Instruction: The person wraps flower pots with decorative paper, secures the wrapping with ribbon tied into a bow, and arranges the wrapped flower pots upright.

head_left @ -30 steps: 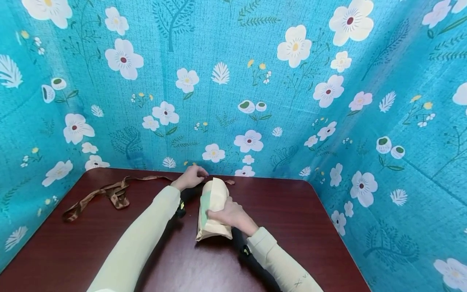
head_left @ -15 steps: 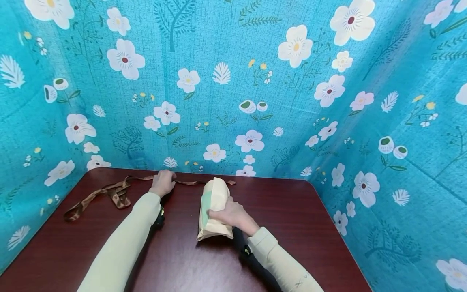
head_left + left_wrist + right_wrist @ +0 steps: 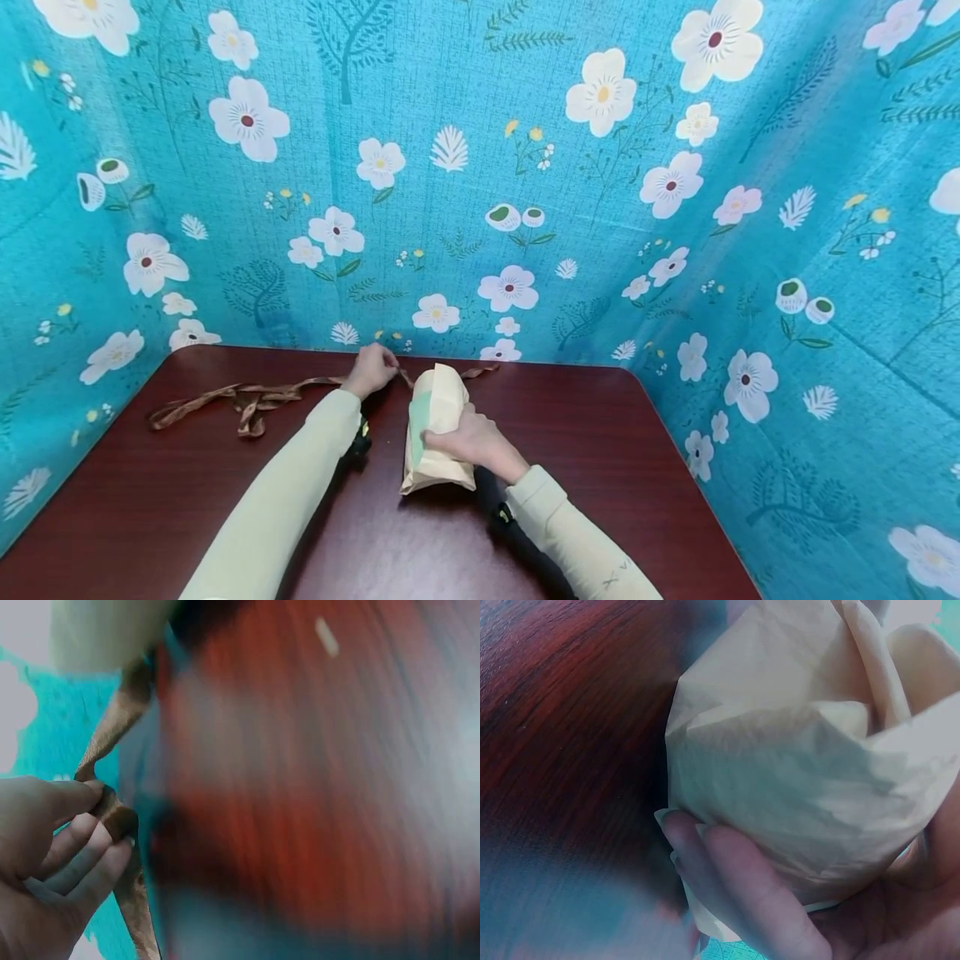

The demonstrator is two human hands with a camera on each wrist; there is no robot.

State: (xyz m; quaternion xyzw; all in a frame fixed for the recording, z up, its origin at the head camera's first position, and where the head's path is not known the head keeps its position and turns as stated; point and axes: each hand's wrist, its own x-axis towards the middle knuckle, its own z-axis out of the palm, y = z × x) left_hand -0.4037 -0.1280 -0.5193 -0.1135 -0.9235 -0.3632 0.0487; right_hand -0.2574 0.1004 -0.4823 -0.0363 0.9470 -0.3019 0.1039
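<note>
My right hand (image 3: 478,437) grips a cream paper package (image 3: 447,400) with a green panel, thumb across its front. In the right wrist view, the package's folded, crumpled end (image 3: 772,776) shows, with fingers curled against its side. Near the table's back edge, my left hand (image 3: 370,371) pinches a brown ribbon (image 3: 277,395). The left wrist view shows the ribbon (image 3: 118,724) running between thumb and fingertips, with lengths leaving the hand on both sides. From this hand the ribbon reaches the package, passes out of sight behind it, and a short tail emerges on its right.
The ribbon's loose end lies in loops on the left part of the dark red-brown wooden table (image 3: 405,550). A blue flowered cloth (image 3: 465,200) hangs right behind the table and along its sides.
My left hand went left along the ribbon, then came back right toward the package, pulling the ribbon along. The loops at left shifted and the right tail reaches farther. The right hand stays put.
</note>
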